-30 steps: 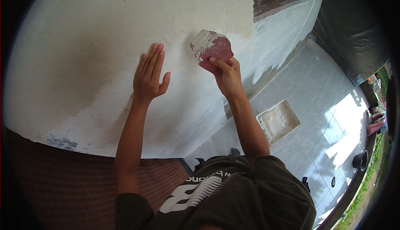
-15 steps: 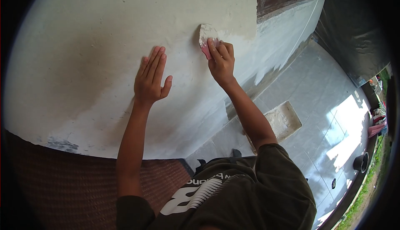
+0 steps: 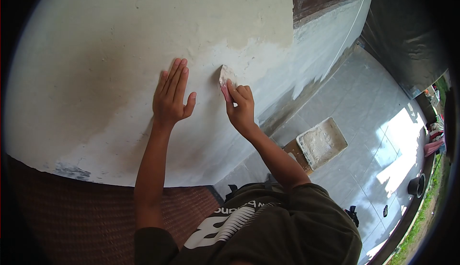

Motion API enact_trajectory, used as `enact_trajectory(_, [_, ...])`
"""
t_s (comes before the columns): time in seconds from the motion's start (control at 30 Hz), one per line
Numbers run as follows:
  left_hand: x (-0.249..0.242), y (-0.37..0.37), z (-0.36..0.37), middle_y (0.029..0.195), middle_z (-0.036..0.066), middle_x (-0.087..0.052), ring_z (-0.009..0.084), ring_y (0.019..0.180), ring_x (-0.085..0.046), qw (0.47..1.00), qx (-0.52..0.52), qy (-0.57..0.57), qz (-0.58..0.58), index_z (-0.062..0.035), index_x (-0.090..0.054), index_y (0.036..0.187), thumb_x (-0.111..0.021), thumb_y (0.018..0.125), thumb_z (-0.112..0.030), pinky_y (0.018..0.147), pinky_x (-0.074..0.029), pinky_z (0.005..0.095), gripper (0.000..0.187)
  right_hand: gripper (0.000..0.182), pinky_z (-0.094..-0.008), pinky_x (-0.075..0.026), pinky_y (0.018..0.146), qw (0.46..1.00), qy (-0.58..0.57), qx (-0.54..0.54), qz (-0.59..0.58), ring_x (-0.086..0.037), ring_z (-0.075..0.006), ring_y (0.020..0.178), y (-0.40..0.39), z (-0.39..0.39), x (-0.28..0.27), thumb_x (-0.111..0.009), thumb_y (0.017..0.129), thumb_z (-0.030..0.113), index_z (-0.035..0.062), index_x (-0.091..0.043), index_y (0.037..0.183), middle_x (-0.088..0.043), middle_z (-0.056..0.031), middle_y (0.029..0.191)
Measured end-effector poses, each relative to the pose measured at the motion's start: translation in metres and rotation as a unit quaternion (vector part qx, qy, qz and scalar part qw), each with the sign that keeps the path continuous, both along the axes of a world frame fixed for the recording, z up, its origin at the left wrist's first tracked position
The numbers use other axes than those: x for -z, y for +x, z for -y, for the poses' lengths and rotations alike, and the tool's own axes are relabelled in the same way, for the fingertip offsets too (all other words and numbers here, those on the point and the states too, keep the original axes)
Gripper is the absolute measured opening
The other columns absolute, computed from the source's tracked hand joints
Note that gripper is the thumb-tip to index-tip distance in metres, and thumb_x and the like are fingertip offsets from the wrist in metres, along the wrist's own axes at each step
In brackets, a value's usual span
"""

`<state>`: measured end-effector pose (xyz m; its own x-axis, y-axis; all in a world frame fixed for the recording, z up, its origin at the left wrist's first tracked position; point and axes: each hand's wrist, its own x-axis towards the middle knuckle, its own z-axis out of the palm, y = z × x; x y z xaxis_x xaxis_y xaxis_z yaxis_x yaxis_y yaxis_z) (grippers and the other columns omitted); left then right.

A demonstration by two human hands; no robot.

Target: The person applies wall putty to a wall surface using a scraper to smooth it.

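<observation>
Your right hand (image 3: 241,112) pinches a white-smeared pink scraper (image 3: 224,79) against the pale wall (image 3: 143,25) at twelve o'clock; press its edge evenly, your empty left hand (image 3: 167,105) spread flat at ten o'clock.

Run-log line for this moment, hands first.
right hand: scraper held against wall | left hand: open, flat on wall | tray: white paste inside

The left fingers (image 3: 182,82) lie on the wall (image 3: 120,15); to their right, the right fingers (image 3: 234,91) hold the scraper (image 3: 224,79). Up and right of both is the window (image 3: 323,0); down and right, the tray (image 3: 340,136) (the bucket (image 3: 416,186) lies farther right).
</observation>
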<state>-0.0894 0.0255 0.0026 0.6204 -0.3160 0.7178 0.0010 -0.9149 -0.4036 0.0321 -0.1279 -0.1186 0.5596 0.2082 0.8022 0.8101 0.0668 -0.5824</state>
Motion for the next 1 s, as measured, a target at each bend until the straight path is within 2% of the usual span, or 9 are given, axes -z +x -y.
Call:
enact_trajectory(0.1, [-0.001,-0.001,-0.001,0.149,0.017,-0.051,0.0283,0.143,-0.044,1.000,0.001,0.000,-0.004,0.0061,-0.047,0.143,-0.047,0.097,-0.026,0.124,-0.021,0.0426,0.056,0.049,-0.0315,-0.046,0.071,0.997,0.048,-0.064,-0.012,-0.048,-0.0231,0.078,-0.012,0.009,-0.011,-0.070,0.076,-0.012,-0.0006,-0.068,0.124,-0.052,-0.0067,0.080])
enact_trajectory(0.17, [0.000,-0.002,0.000,0.149,0.017,-0.051,0.0283,0.143,-0.044,1.000,-0.001,-0.003,-0.009,0.0061,-0.047,0.143,-0.047,0.097,-0.026,0.124,-0.021,0.0426,0.055,0.048,-0.0314,-0.045,0.070,0.989,0.142,0.017,0.032,-0.047,-0.0227,0.077,0.009,0.004,-0.038,-0.070,0.078,-0.012,0.0003,-0.068,0.125,-0.052,-0.0062,0.080])
enact_trajectory(0.3, [-0.002,-0.001,0.001,0.149,0.017,-0.051,0.0283,0.143,-0.043,1.000,0.000,-0.004,-0.007,0.0063,-0.046,0.143,-0.046,0.098,-0.026,0.124,-0.021,0.0427,0.055,0.056,-0.0321,-0.048,0.070,0.987,0.098,0.114,0.055,-0.050,-0.0230,0.082,0.047,-0.019,-0.060,-0.065,0.075,-0.015,0.0003,-0.065,0.129,-0.057,-0.0060,0.085])
enact_trajectory(0.43, [-0.003,-0.001,0.002,0.149,0.018,-0.051,0.0286,0.143,-0.044,1.000,-0.005,-0.005,-0.012,0.0067,-0.046,0.143,-0.047,0.097,-0.026,0.123,-0.021,0.0429,0.056,0.050,-0.0376,-0.050,0.073,0.984,0.066,0.151,0.068,-0.053,-0.0280,0.082,0.026,-0.045,-0.046,-0.069,0.075,-0.011,-0.0022,-0.066,0.124,-0.059,-0.0086,0.086])
enact_trajectory(0.57, [-0.002,-0.001,0.001,0.149,0.018,-0.051,0.0288,0.143,-0.044,1.000,0.007,-0.011,-0.009,0.0070,-0.047,0.142,-0.048,0.097,-0.025,0.123,-0.022,0.0430,0.056,0.052,-0.0368,-0.050,0.073,0.996,-0.002,0.081,0.030,-0.053,-0.0275,0.081,-0.024,-0.030,-0.028,-0.070,0.074,-0.010,-0.0020,-0.065,0.125,-0.060,-0.0087,0.089])
enact_trajectory(0.7, [-0.003,0.000,0.000,0.150,0.018,-0.050,0.0285,0.143,-0.043,1.000,0.017,-0.008,-0.001,0.0070,-0.046,0.143,-0.048,0.097,-0.025,0.123,-0.024,0.0430,0.056,0.053,-0.0285,-0.047,0.065,0.992,0.012,-0.112,-0.057,-0.050,-0.0179,0.072,-0.050,0.005,-0.022,-0.068,0.078,-0.011,0.0047,-0.066,0.129,-0.052,-0.0059,0.079])
enact_trajectory(0.8, [-0.003,0.000,0.001,0.150,0.017,-0.050,0.0281,0.144,-0.043,1.000,0.020,-0.009,-0.001,0.0068,-0.046,0.143,-0.047,0.097,-0.025,0.123,-0.024,0.0431,0.056,0.057,-0.0313,-0.046,0.063,0.995,0.078,-0.047,-0.038,-0.048,-0.0193,0.073,-0.023,0.017,-0.044,-0.064,0.076,-0.015,0.0034,-0.065,0.129,-0.049,-0.0066,0.075])
enact_trajectory(0.83, [-0.003,0.001,0.001,0.150,0.017,-0.050,0.0280,0.144,-0.042,1.000,0.020,-0.006,-0.001,0.0067,-0.045,0.144,-0.047,0.097,-0.025,0.123,-0.023,0.0431,0.056,0.055,-0.0262,-0.044,0.062,0.993,0.121,0.002,-0.012,-0.048,-0.0145,0.069,-0.005,0.014,-0.050,-0.063,0.078,-0.015,0.0059,-0.067,0.129,-0.049,-0.0048,0.074])
enact_trajectory(1.0, [-0.002,0.003,-0.001,0.149,0.019,-0.050,0.0311,0.144,-0.042,0.999,0.032,-0.006,-0.004,0.0074,-0.042,0.145,-0.047,0.096,-0.021,0.121,-0.024,0.0461,0.057,0.051,-0.0304,-0.045,0.062,0.981,0.113,0.154,0.021,-0.049,-0.0179,0.071,0.070,-0.007,-0.066,-0.061,0.079,-0.015,0.0010,-0.067,0.127,-0.049,-0.0060,0.077])
